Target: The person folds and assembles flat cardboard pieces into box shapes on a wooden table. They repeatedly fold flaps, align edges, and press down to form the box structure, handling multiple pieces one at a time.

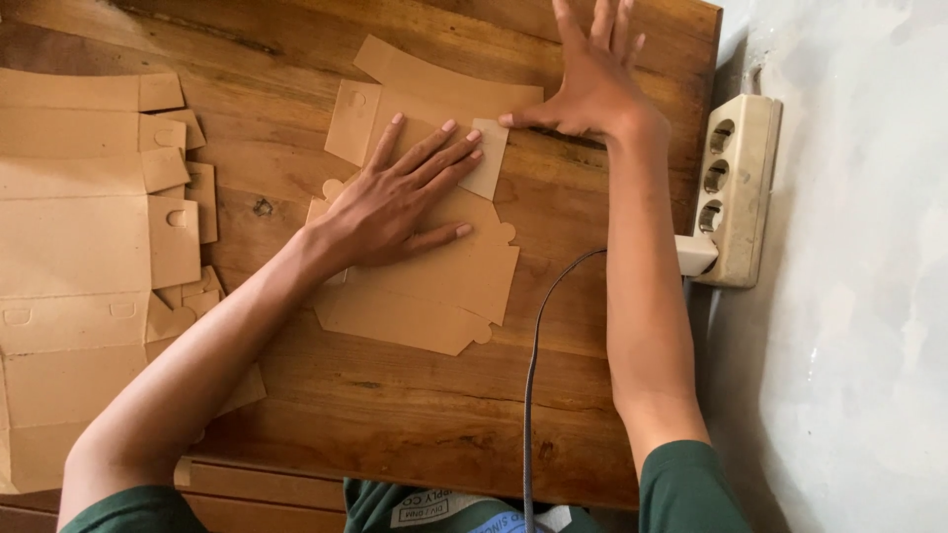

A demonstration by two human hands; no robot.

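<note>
Both my hands press one flat brown cardboard blank [425, 266] on the tabletop [415, 405]; left hand [395, 197] fingers splayed flat mid-sheet; right hand [592, 84] open at far edge, gripping nothing; long axis runs toward me.

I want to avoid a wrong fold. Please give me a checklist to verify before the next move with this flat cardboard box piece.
1. Left hand lies flat on the cardboard blank: ok.
2. Right hand presses the blank's far edge with the thumb: ok.
3. Blank lies fully on the wooden table: ok.
4. Small end flap is free of the fingers: not ok, left fingertips cover its edge.
5. Black cable is away from the blank: ok, beside it, not touching.
6. Stack of other blanks is apart from this one: ok.
</note>
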